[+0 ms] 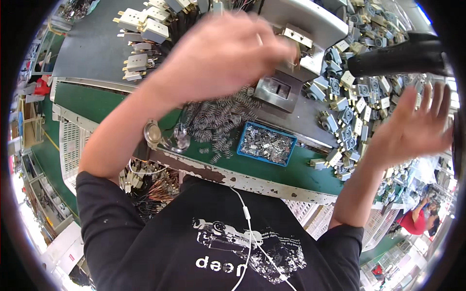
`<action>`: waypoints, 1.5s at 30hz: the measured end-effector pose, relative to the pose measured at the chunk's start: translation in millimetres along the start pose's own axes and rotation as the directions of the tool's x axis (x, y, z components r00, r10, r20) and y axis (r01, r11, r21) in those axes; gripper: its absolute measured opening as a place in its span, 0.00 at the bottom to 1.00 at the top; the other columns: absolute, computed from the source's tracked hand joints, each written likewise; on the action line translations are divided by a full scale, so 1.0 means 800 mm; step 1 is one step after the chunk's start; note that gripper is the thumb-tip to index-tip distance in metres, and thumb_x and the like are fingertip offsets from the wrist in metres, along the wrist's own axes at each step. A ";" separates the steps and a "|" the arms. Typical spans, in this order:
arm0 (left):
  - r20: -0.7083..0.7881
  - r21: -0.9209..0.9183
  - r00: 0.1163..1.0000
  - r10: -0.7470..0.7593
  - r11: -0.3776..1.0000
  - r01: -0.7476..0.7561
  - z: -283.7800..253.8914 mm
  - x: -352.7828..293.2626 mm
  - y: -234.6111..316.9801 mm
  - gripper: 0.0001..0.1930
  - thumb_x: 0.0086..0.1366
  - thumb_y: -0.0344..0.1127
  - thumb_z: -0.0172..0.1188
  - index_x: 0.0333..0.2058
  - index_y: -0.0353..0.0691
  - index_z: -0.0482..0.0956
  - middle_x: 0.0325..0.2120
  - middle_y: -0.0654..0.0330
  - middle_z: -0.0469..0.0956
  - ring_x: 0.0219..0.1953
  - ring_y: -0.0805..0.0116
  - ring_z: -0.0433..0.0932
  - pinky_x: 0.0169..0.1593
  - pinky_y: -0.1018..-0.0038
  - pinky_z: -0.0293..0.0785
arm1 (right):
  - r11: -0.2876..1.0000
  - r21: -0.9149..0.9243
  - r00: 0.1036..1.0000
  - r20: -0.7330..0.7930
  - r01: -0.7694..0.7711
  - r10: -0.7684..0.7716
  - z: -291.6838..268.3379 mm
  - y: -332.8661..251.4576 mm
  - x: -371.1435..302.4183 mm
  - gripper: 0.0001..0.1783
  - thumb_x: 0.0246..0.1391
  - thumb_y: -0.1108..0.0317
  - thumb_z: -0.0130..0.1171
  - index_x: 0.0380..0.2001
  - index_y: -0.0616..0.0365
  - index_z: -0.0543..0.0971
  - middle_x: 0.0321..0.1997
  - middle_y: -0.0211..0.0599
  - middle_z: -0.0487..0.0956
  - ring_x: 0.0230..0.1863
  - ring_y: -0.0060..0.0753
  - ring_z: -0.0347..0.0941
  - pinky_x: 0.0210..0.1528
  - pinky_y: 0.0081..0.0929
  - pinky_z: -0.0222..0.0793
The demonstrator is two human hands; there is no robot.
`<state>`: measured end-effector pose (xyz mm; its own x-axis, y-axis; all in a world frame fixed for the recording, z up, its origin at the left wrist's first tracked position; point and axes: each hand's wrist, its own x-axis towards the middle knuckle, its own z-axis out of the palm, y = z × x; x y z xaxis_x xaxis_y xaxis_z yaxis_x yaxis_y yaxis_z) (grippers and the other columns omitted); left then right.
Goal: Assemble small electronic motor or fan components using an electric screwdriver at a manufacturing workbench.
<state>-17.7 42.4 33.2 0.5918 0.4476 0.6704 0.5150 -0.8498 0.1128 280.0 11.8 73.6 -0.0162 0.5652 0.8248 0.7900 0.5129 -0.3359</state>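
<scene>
My left hand is smeared by motion, its fingertips in front of the metal head of a grey bench machine. Whether those fingers hold anything is hidden by blur. Below them sits a steel block with a rectangular slot. My right hand is raised on the right, fingers spread and palm empty, just under a thick black handle. Many grey plug housings with brass pins lie heaped beside and beneath it. A pile of small coil springs and a blue tray of small metal pieces lie nearer me.
Finished-looking grey plugs with cords are stacked at the far left. A round metal watch-like case lies by the bench's chipped front edge. Bundled wires hang below it. A person in red is far off at right.
</scene>
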 end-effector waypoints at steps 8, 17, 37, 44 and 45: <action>0.006 0.482 0.945 -0.327 0.829 0.284 -0.083 -0.008 -0.069 0.13 0.57 0.34 0.64 0.42 0.43 0.85 0.44 0.53 0.80 0.50 0.52 0.77 0.55 0.58 0.72 | 0.976 -0.218 0.667 0.730 0.024 0.147 -0.038 -0.014 -0.102 0.14 0.55 0.73 0.67 0.45 0.60 0.79 0.42 0.41 0.82 0.45 0.45 0.78 0.50 0.36 0.72; 0.093 0.275 0.992 -0.083 0.960 0.054 -0.058 -0.012 -0.010 0.09 0.54 0.33 0.68 0.36 0.46 0.82 0.33 0.65 0.80 0.42 0.64 0.79 0.47 0.67 0.74 | 0.310 0.215 0.356 0.770 -0.926 0.530 -0.053 0.001 -0.121 0.28 0.57 0.79 0.61 0.62 0.63 0.70 0.56 0.40 0.75 0.50 0.27 0.76 0.47 0.29 0.77; 0.458 -0.273 0.861 -0.223 0.886 0.375 -0.063 -0.083 -0.008 0.07 0.62 0.28 0.63 0.39 0.40 0.83 0.34 0.57 0.83 0.37 0.58 0.82 0.43 0.68 0.79 | 0.878 0.162 0.661 0.722 -0.451 0.206 -0.003 -0.051 -0.116 0.27 0.56 0.82 0.64 0.60 0.63 0.74 0.60 0.42 0.79 0.62 0.35 0.74 0.67 0.33 0.65; -0.211 -0.330 0.868 -0.451 0.868 0.371 -0.148 -0.191 0.084 0.14 0.61 0.45 0.71 0.30 0.42 0.78 0.24 0.65 0.75 0.24 0.70 0.74 0.26 0.73 0.65 | 0.905 0.144 0.671 0.719 -0.401 0.183 -0.004 -0.048 -0.129 0.31 0.54 0.83 0.64 0.63 0.62 0.71 0.61 0.42 0.79 0.62 0.33 0.74 0.64 0.31 0.65; 0.015 -0.367 0.944 -0.328 0.877 0.311 -0.159 -0.183 0.111 0.15 0.60 0.48 0.72 0.31 0.44 0.80 0.22 0.68 0.73 0.21 0.71 0.72 0.25 0.73 0.63 | 0.907 0.146 0.671 0.720 -0.394 0.175 0.000 -0.048 -0.128 0.31 0.54 0.83 0.64 0.63 0.62 0.71 0.61 0.42 0.79 0.62 0.33 0.74 0.64 0.31 0.65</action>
<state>-137.4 -133.9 37.9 0.3989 0.7059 0.5853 0.4079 -0.7083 0.5762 251.3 -66.1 2.1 -0.3139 0.9347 0.1669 0.6334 0.3371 -0.6966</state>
